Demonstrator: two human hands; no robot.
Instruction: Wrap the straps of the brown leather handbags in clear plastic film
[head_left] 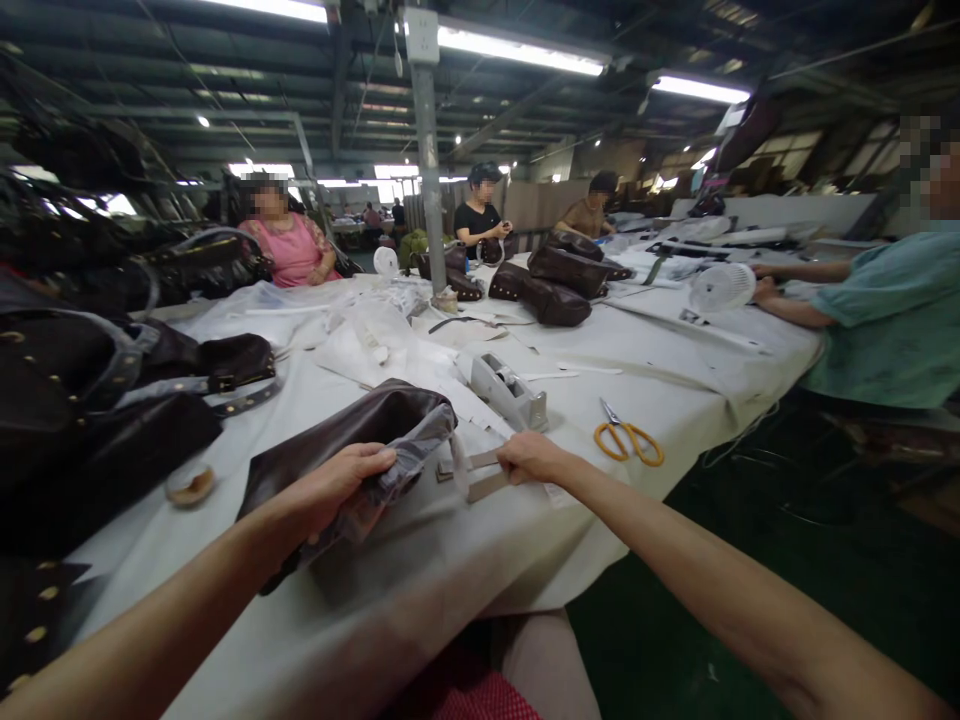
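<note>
My left hand (343,487) grips the end of a dark brown leather bag (322,435), thumb on top. Thin clear plastic (412,450) bunches around that end of the bag. My right hand (534,458) is closed in a fist on flat grey-brown strips (487,486), which stick out toward the bag just above the table. Just beyond the right hand stands a grey tape dispenser (504,392). To its right lie scissors (628,440) with yellow-orange handles, blades pointing away.
Dark leather bags with studded straps (150,430) crowd the left side. A tape roll (190,487) lies near them. More brown bags (559,285), a metal post (427,170) and a white fan (721,288) are farther off. Several people sit around the white-covered table (675,390).
</note>
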